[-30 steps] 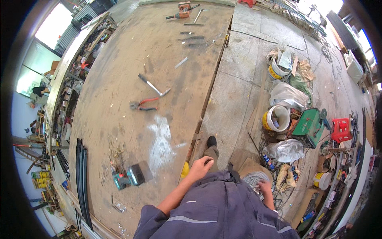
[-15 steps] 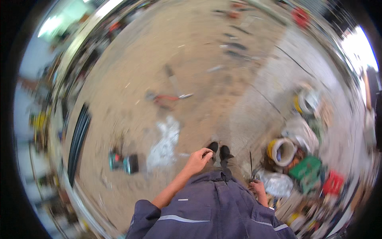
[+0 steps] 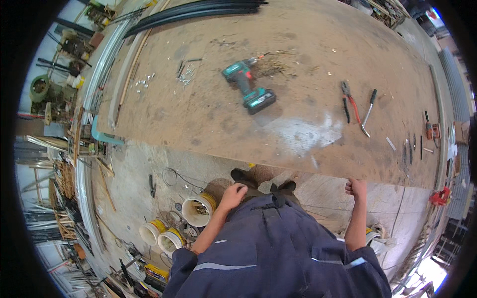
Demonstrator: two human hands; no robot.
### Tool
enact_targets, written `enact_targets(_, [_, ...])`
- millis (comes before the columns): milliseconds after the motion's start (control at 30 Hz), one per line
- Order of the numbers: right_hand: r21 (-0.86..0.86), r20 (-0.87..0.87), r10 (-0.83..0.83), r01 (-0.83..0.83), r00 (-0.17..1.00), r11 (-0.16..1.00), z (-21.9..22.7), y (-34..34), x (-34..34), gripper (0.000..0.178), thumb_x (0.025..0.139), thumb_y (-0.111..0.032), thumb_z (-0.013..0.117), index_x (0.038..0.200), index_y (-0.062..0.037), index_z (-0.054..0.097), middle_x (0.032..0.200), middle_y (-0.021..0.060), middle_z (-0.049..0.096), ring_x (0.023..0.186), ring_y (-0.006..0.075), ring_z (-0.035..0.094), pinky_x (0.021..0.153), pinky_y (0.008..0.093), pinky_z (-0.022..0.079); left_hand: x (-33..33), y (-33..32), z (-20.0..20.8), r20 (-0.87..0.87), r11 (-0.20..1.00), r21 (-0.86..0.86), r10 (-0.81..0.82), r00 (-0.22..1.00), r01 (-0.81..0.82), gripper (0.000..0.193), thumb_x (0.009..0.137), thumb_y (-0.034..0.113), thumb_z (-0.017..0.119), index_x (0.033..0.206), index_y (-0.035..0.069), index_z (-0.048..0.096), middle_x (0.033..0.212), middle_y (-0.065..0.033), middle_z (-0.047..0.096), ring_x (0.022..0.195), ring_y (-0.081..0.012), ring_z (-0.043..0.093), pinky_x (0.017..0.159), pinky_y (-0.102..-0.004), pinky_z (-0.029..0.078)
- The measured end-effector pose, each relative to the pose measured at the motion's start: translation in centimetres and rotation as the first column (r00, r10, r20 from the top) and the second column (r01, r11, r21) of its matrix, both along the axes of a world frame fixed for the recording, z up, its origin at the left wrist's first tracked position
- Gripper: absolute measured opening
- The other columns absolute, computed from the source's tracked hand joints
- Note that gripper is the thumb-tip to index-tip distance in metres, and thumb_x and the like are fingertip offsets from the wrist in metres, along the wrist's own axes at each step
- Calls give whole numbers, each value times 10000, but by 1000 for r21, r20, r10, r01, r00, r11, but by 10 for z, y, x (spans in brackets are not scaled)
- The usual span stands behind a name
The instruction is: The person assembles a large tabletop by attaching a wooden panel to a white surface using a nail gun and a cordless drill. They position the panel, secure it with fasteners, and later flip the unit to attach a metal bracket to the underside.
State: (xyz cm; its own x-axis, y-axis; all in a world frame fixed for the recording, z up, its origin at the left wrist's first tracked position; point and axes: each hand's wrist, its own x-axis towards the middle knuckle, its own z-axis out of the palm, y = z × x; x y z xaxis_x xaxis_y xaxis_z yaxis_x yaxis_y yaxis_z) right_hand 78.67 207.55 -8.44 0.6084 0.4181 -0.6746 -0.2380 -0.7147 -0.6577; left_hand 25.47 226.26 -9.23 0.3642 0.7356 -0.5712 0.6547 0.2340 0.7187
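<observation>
Just now the wearer's view has swung round: half a second ago the brown tabletop (image 3: pixel 213 116) lay mostly off to the left with the cordless drill (image 3: pixel 245 85) near eight o'clock, whereas now its near edge runs across in front and the drill sits at twelve. Consequently the right hand (image 3: pixel 356 187), which was beside the clutter on the floor, is at that edge near four o'clock, curled into a loose fist; whether it grips the edge I cannot tell. At six, the left hand (image 3: pixel 232 196) hangs over the floor, fingers loosely bent, nothing visible in them, well apart from the right. Pliers (image 3: pixel 347 95) and a hammer (image 3: pixel 368 113) lie toward two o'clock, untouched. As for containers, the nearest white-and-yellow bucket (image 3: pixel 209 200), at seven, holds yellowish-brown scraps; a second bucket (image 3: pixel 158 225) and a third bucket (image 3: pixel 176 233) stand just beyond, their contents too small to make out. Around four, the arm partly hides another bucket (image 3: pixel 369 235), its inside unclear.
</observation>
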Motion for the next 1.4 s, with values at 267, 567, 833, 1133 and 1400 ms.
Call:
enact_targets(267, [130, 553, 480, -640, 681, 758, 158, 295, -225, 349, 912, -168, 657, 1168, 68, 666, 804, 113, 662, 818, 143, 648, 772, 317, 520, -254, -44, -92, -217, 760, -277, 546, 809, -588, 352, 986, 272, 619, 1086, -62, 672, 859, -148, 735, 635, -217, 701, 568, -363, 549])
enact_targets(567, [-237, 660, 699, -806, 277, 543, -11, 532, -207, 756, 832, -273, 657, 1531, -92, 432, 1226, 261, 674, 1127, 404, 665, 933, 468, 505, -370, -74, -96, -183, 419, -82, 886, 427, -904, 341, 951, 287, 602, 923, -42, 687, 763, -153, 729, 597, -243, 704, 609, -392, 561])
enact_targets(833, [-112, 400, 715, -744, 573, 659, -32, 574, -188, 620, 884, -251, 660, 1429, 11, 522, 1088, 174, 674, 917, 277, 645, 788, 362, 523, -345, -79, -106, -258, 820, -57, 540, 801, -570, 407, 954, 377, 538, 931, 25, 740, 828, -192, 732, 708, -330, 713, 695, -468, 553])
enact_targets(1133, [219, 435, 567, -693, 699, 687, 90, 586, -451, 823, 760, -32, 674, 1535, 11, 400, 1119, 113, 652, 944, 216, 618, 832, 329, 510, -465, 7, -126, -343, 585, 19, 766, 544, -811, 439, 941, 399, 584, 952, -19, 716, 961, -294, 696, 949, -469, 672, 832, -543, 514])
enact_targets(1400, [753, 160, 763, -577, 627, 316, 172, 706, -845, 589, 883, -213, 777, 1370, -20, 508, 1064, 73, 618, 887, 186, 618, 800, 360, 545, -650, 97, -131, -306, 401, 141, 887, 345, -905, 417, 920, 366, 629, 1009, -35, 704, 903, -284, 705, 926, -471, 684, 819, -503, 525])
